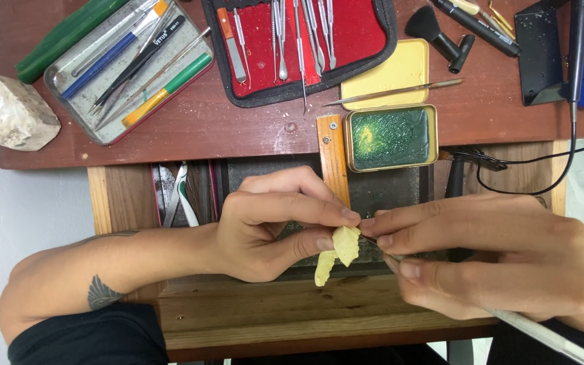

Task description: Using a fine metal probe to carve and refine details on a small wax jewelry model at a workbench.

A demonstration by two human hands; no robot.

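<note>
just above the wooden bench's front edge (251,318), the left hand (272,226) pinches a crumpled yellow piece (343,247) hanging downward, while the right hand (488,253) grips a thin metal tool (549,332) with its tip touching that piece from the right.

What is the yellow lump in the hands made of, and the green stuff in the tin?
Yellow lump: probably soft wax or putty, matte, pinched into folds. Green stuff: looks like wax too, glossy and scratched, filling a brass-coloured metal tin.
</note>
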